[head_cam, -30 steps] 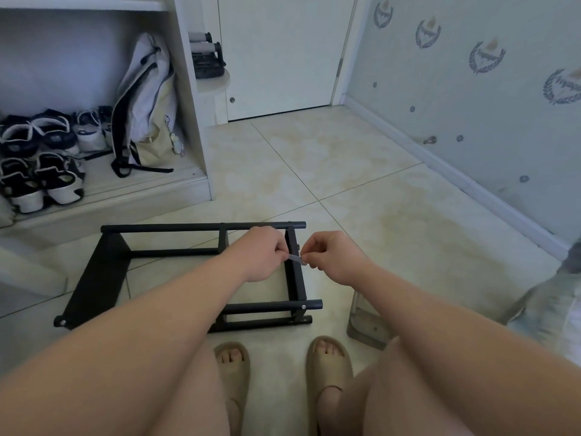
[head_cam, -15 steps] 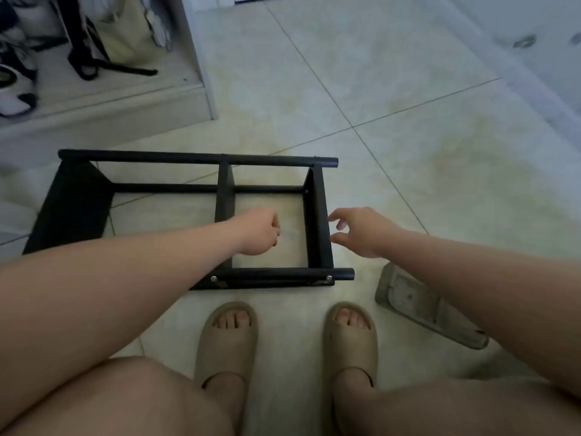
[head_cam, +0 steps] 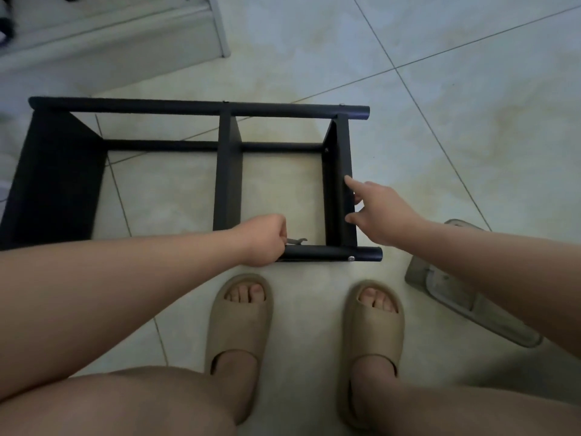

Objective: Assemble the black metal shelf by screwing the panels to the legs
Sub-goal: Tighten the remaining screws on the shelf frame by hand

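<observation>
The black metal shelf (head_cam: 201,108) lies on its side on the tiled floor, its round legs running left to right and its panels standing across them. My left hand (head_cam: 265,239) is curled round a small flat metal wrench (head_cam: 298,241), held just above the near leg (head_cam: 327,253). A screw head (head_cam: 351,259) shows near that leg's right end. My right hand (head_cam: 379,209) reaches to the rightmost panel (head_cam: 338,171), index finger and thumb touching its edge, fingers fairly straight.
My two feet in beige slippers (head_cam: 239,322) stand just in front of the shelf. A clear plastic tray (head_cam: 468,294) lies on the floor to the right. A white cabinet base (head_cam: 125,42) runs along the far left.
The view tilted down and closer. My hands parted; the left moved down to the near leg with the wrench, and the right reached onto the right panel's edge.
</observation>
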